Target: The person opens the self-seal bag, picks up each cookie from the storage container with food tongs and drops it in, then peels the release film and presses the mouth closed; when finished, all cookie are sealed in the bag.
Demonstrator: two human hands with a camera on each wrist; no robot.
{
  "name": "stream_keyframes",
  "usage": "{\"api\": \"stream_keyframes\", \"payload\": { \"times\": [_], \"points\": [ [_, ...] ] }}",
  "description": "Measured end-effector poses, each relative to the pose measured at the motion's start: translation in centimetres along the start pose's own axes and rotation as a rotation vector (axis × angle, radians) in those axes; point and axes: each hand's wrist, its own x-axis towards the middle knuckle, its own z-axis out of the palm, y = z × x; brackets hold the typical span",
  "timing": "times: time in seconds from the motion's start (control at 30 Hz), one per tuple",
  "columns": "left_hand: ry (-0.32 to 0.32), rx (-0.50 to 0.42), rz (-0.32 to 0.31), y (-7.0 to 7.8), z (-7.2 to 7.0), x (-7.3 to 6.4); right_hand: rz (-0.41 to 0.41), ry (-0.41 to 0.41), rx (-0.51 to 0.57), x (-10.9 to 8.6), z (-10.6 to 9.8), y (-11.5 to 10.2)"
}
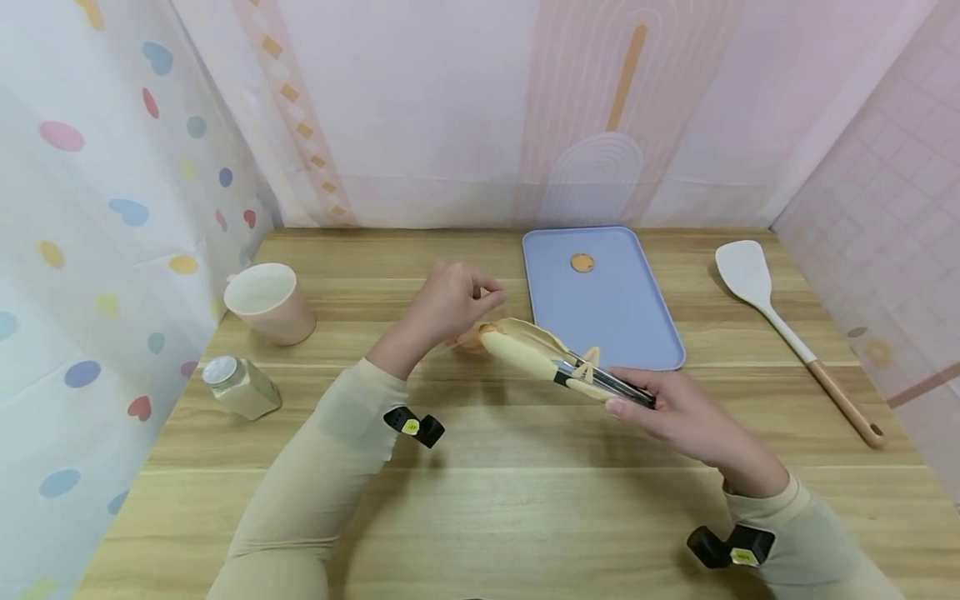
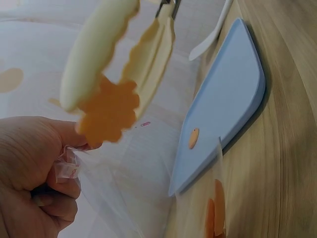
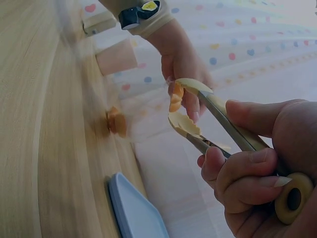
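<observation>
My left hand [image 1: 450, 298] pinches the top of a clear plastic bag [image 2: 106, 183]. Orange pieces [image 3: 117, 122] lie low in the bag. With my right hand [image 1: 682, 417] I grip metal kitchen tongs [image 1: 521, 354] with cream scalloped tips. Between those tips is an orange flower-shaped slice [image 2: 110, 111], close to my left fingers at the bag's top. A blue rectangular tray [image 1: 607, 312] lies just beyond the tongs, and one round orange slice [image 1: 582, 263] rests on it.
At the left stand a pale pink mug [image 1: 272, 304] and a small jar [image 1: 242, 387] with a silver lid. A white spatula [image 1: 780, 321] with a wooden handle lies at the right. Patterned curtains [image 1: 420, 117] hang behind the wooden table [image 1: 480, 517] and along both sides.
</observation>
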Motion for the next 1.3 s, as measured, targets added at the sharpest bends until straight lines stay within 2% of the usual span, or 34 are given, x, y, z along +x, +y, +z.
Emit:
{"api": "stream_keyframes", "payload": {
  "times": [0.3,0.87,1.07,1.3],
  "points": [
    [-0.021,0.010,0.003,0.4,-0.1,-0.4,0.031,0.001,-0.030,0.9,0.6,-0.3],
    [-0.024,0.004,0.022,0.3,-0.1,-0.9,0.085,-0.032,0.069,1.6,1.3,-1.3],
    [-0.035,-0.002,0.021,0.5,0.1,-1.0,0.099,-0.021,0.022,2.0,1.7,-2.1],
    [-0.001,0.074,0.076,0.6,0.6,-0.9,0.071,-0.017,-0.081,3.0,2.1,-2.5]
  ]
}}
